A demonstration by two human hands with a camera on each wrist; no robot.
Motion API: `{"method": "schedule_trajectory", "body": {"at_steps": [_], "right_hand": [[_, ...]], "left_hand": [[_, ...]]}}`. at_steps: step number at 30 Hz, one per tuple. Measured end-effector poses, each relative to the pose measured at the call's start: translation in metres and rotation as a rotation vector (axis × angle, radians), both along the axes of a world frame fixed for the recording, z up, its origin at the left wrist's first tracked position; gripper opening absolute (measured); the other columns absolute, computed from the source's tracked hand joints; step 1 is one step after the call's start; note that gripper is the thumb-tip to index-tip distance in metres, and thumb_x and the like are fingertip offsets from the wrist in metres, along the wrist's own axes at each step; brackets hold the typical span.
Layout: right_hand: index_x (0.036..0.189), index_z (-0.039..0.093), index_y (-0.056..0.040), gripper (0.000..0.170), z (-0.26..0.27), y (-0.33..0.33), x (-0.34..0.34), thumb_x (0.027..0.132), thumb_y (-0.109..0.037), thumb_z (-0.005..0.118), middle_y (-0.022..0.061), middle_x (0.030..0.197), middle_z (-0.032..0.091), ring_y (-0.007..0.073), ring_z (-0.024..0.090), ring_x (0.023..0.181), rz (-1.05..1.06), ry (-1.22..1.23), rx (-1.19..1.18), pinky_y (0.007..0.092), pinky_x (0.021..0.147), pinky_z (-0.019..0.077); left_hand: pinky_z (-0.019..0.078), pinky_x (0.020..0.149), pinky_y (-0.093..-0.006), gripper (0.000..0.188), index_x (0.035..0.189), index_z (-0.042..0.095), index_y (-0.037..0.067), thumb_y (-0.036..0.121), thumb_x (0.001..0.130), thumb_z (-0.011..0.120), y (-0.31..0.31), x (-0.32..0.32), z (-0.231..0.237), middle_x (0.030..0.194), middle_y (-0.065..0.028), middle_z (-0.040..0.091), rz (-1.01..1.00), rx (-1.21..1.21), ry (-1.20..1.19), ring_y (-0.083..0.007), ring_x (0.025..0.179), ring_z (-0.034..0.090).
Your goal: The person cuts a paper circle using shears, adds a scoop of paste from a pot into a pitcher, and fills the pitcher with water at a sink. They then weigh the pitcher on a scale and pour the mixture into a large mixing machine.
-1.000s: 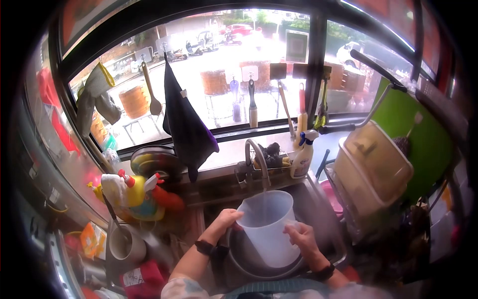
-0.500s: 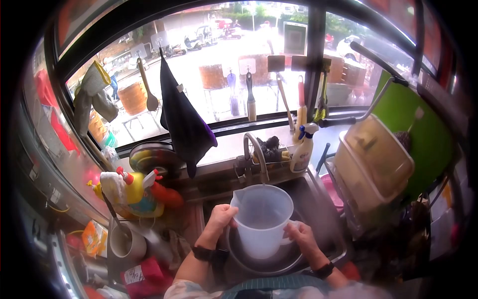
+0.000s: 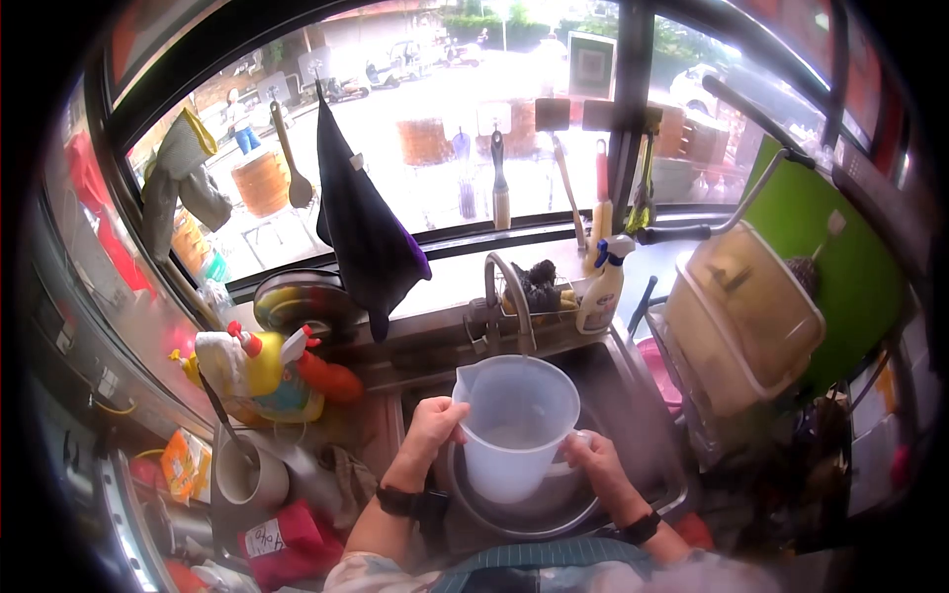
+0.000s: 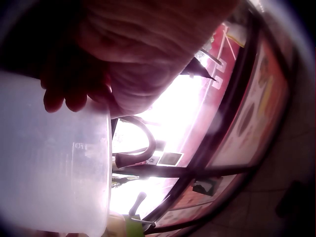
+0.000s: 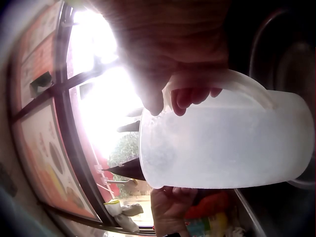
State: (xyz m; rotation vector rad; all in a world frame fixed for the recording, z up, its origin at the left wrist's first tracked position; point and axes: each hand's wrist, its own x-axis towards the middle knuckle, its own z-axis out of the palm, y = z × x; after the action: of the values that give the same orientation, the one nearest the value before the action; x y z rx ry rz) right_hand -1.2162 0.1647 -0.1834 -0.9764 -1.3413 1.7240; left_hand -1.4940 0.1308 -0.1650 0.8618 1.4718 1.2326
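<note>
A translucent white pitcher [image 3: 516,425] is held over a round metal basin [image 3: 474,509] in the sink, below the curved faucet [image 3: 509,287]. My left hand [image 3: 431,431] pinches its rim by the spout, thumb and fingers on either side. My right hand [image 3: 596,465] grips the handle on the other side. In the left wrist view the left hand's fingers [image 4: 76,98] lie against the wall of the pitcher [image 4: 54,163]. The right wrist view shows the right hand [image 5: 173,54] curled round the handle [image 5: 242,81]. The pitcher's contents cannot be made out clearly.
Left of the sink stand cleaning bottles [image 3: 267,371] and a white container [image 3: 252,479] with a utensil. A spray bottle [image 3: 599,296] is behind the sink, plastic tubs [image 3: 751,306] at the right. A dark cloth [image 3: 366,227] hangs before the window.
The pitcher, tilted under running water a second ago, stands more upright and slightly further left. The stream into it is no longer visible. Both hands have kept their hold.
</note>
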Motion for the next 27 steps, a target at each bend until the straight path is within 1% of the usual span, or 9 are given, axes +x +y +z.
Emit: {"method": "schedule_trajectory", "body": {"at_steps": [1,5,7,11,13,14,16,27], "right_hand": [[0.081,0.062,-0.0037,0.026,-0.002,0.001,0.0,0.086,-0.029,0.059,-0.0026,0.064,0.052,0.0048,0.045,0.061,-0.006,-0.002,-0.006,0.0196,0.059,0.0352],[0.079,0.062,-0.0036,0.027,-0.003,0.001,0.0,0.086,-0.029,0.06,-0.0029,0.063,0.051,0.0048,0.044,0.059,-0.023,0.026,-0.028,0.0196,0.058,0.0346],[0.079,0.062,-0.0034,0.027,-0.002,0.001,0.0,0.086,-0.029,0.06,-0.003,0.062,0.05,0.0049,0.043,0.059,-0.029,0.028,-0.029,0.0198,0.058,0.0347],[0.078,0.062,-0.0029,0.028,-0.01,0.002,0.001,0.086,-0.03,0.059,-0.0031,0.062,0.05,0.0051,0.044,0.06,-0.035,0.049,-0.029,0.0204,0.059,0.0354],[0.078,0.062,-0.0028,0.028,-0.011,0.002,0.001,0.086,-0.03,0.059,-0.0031,0.062,0.05,0.0052,0.044,0.06,-0.038,0.052,-0.027,0.0207,0.06,0.0357],[0.079,0.062,-0.0027,0.028,-0.011,0.002,0.002,0.087,-0.03,0.058,-0.0031,0.062,0.05,0.0052,0.044,0.06,-0.042,0.055,-0.024,0.0209,0.06,0.0361],[0.079,0.062,-0.0027,0.028,-0.006,0.0,0.0,0.087,-0.03,0.058,-0.003,0.062,0.05,0.0052,0.044,0.061,-0.047,0.055,-0.026,0.0209,0.061,0.0362],[0.079,0.061,-0.0027,0.028,-0.011,0.001,-0.002,0.087,-0.029,0.058,-0.0023,0.062,0.052,0.0055,0.045,0.061,-0.049,0.075,-0.025,0.0213,0.062,0.0372]], "left_hand": [[0.0436,0.044,-0.0238,0.024,0.064,0.057,0.001,0.017,0.081,0.059,0.0,0.001,-0.001,0.054,-0.0066,0.056,0.014,0.005,-0.001,-0.0137,0.044,0.054],[0.0436,0.044,-0.0237,0.024,0.063,0.057,0.001,0.017,0.081,0.059,-0.002,0.003,0.001,0.053,-0.0062,0.056,0.016,0.007,-0.009,-0.0136,0.044,0.054],[0.0432,0.046,-0.0216,0.023,0.068,0.06,0.002,0.02,0.082,0.059,-0.003,0.002,-0.001,0.059,-0.0058,0.06,-0.011,0.012,-0.003,-0.0113,0.046,0.054],[0.0432,0.047,-0.0215,0.023,0.068,0.06,0.001,0.019,0.082,0.059,-0.004,0.005,0.001,0.059,-0.0059,0.06,0.001,0.014,-0.008,-0.0114,0.045,0.054],[0.0377,0.042,-0.0217,0.026,0.058,0.055,0.003,0.018,0.08,0.058,-0.004,0.008,0.005,0.05,-0.0054,0.055,0.04,0.043,0.031,-0.0118,0.043,0.053],[0.0377,0.042,-0.0217,0.026,0.058,0.055,0.003,0.018,0.08,0.058,-0.004,0.009,0.007,0.05,-0.0054,0.055,0.04,0.042,0.031,-0.0118,0.043,0.053],[0.0342,0.042,-0.0212,0.027,0.057,0.054,0.003,0.017,0.079,0.059,-0.004,0.01,0.008,0.049,-0.0051,0.055,0.056,0.058,0.059,-0.0114,0.042,0.053],[0.0346,0.042,-0.022,0.027,0.057,0.054,0.003,0.017,0.079,0.058,-0.006,0.008,0.008,0.049,-0.0059,0.055,0.069,0.043,0.067,-0.011,0.042,0.052]]}}
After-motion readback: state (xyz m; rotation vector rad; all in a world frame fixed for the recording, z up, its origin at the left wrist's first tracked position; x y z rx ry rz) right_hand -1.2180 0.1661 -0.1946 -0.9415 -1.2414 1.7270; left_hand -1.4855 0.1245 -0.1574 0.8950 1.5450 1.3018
